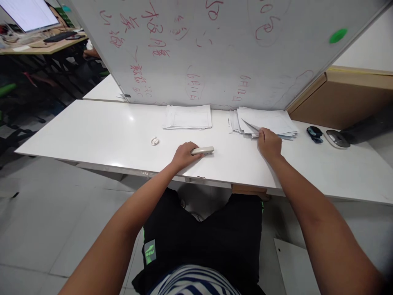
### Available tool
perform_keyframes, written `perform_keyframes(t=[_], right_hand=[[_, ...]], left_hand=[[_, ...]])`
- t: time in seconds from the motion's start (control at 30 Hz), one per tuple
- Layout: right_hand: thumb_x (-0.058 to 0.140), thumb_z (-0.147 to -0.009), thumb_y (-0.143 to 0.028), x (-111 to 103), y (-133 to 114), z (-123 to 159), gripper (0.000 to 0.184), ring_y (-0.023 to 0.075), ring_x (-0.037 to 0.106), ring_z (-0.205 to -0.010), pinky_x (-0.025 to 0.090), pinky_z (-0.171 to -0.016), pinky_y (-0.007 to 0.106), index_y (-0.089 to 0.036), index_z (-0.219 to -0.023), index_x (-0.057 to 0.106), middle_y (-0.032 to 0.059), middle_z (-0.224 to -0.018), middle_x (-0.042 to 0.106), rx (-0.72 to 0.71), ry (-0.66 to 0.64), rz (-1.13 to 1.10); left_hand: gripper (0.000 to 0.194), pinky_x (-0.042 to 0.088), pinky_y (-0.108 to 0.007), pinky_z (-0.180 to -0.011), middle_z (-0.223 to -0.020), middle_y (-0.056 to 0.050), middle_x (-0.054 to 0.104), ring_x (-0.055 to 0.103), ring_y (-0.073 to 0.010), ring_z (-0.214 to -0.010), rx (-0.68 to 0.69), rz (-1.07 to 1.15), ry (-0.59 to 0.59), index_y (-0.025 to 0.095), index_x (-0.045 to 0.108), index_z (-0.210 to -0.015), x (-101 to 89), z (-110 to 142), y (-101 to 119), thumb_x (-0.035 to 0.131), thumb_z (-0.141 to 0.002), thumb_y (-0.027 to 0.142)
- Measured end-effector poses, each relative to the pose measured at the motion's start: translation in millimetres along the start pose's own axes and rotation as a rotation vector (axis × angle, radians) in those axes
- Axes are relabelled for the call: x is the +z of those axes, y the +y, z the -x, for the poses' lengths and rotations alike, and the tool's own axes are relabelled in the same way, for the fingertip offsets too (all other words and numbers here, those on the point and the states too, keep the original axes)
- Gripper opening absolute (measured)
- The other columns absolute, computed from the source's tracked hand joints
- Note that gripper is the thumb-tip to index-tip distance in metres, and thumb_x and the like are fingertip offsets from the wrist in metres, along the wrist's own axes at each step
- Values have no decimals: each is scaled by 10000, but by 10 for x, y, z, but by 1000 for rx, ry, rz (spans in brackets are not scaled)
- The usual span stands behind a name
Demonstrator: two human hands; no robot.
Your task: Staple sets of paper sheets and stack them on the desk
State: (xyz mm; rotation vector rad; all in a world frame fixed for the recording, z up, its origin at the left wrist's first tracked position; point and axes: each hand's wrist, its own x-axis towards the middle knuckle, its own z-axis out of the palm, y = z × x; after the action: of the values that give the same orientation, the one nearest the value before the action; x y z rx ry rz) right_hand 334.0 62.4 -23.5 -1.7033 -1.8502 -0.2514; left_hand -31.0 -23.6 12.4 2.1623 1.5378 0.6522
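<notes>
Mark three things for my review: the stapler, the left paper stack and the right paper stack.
Stapler (203, 150): head view, middle of its exposed body.
Left paper stack (189, 117): head view, middle of its top sheet.
Right paper stack (267, 119): head view, its upper surface.

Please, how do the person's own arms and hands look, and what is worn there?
The left arm and right arm are bare, with no sleeve or watch showing. The left hand and right hand wear no gloves. A blue-and-white striped top shows between the arms.

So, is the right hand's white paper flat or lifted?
Partly lifted: the right hand pinches the paper, its edge raised off the white paper stack.
</notes>
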Motion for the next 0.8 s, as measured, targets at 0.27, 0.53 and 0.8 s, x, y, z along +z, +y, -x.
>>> perform_keyframes(t=[0.27,0.53,0.8], right_hand=[[402,-918,-456,-988,-527,-30,395,245,620,-826,449,-801,370,-165,-1007,653,111,-882,669,250,453,-255],[557,-834,-499,-1767,-1407,1161,321,163,563,-682,460,-680,286,-192,-771,629,-9,-661,570,618,681,-666],[690,-739,-469,-1659,-1392,1856,298,132,574,-686,467,-693,277,-179,-785,637,-21,-718,623,808,575,-1101]], left_hand=[[473,432,-377,-893,-1136,-99,610,542,-264,-1067,73,-50,79,184,578,-1127,-19,28,22,593,-803,528],[553,301,-493,-1060,-1430,-177,378,313,-303,-1345,371,91,369,194,408,-1315,-21,500,628,517,-861,489],[355,488,-318,-753,-941,-48,679,627,-206,-874,12,691,-152,217,655,-1063,-280,846,1512,541,-859,485]])
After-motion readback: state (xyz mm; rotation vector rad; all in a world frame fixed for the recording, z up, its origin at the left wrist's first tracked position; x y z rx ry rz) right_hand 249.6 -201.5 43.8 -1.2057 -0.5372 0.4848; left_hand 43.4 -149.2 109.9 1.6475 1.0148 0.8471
